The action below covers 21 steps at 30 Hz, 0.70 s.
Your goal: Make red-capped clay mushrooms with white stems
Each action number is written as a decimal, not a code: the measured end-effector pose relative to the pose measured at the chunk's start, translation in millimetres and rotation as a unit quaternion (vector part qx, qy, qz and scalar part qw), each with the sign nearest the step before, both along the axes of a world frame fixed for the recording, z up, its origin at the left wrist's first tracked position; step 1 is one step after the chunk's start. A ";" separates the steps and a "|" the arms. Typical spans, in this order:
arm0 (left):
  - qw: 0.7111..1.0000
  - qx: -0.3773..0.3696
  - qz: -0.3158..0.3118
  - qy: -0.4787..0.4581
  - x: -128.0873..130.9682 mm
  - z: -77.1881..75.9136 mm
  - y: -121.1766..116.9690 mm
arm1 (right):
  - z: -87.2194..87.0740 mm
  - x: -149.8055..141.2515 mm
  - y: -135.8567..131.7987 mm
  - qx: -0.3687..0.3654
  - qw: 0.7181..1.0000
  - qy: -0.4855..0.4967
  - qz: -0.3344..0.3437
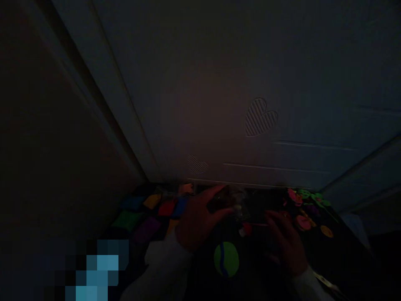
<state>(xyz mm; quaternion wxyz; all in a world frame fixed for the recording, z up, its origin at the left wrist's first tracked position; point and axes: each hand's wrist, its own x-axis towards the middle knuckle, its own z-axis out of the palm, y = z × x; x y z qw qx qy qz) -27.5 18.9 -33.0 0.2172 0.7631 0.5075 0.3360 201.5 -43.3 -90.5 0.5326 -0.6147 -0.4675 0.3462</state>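
Observation:
The picture is very dark. My left hand [196,217] curves its thumb and fingers around a dark thing whose kind I cannot make out. By the thumb tip is a see-through, shiny thing [240,207], perhaps clear plastic. To the right, my right hand [286,242] reaches over the dark surface with its thumb and fingers apart, apparently holding nothing. A thin pinkish stick [259,225] lies near its fingertips. Between the hands is a small red and white piece [246,229]. Closer to me lies a flat green disc [230,259] with a wavy blue stripe.
Several coloured packets or blocks lie at left, including a green one [127,220], a purple one [147,229] and a red one [166,207]. At right are a pink round piece [303,223], a yellow disc [326,231] and green strips [318,198]. A pale panel [200,104] with hearts rises behind.

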 end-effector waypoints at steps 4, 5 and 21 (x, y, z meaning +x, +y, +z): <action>0.988 -0.080 -0.051 -0.119 9.0 45.9 -35.3 | 71.9 -15.9 -8.0 0.154 0.981 -0.085 0.087; 0.982 -0.098 -0.064 -0.148 10.3 52.2 -39.6 | 87.2 -21.1 -7.6 0.168 0.972 -0.118 0.113; 0.803 -0.338 -0.075 -0.486 33.0 32.6 -20.2 | 100.5 -26.5 27.9 -0.012 0.963 0.185 0.194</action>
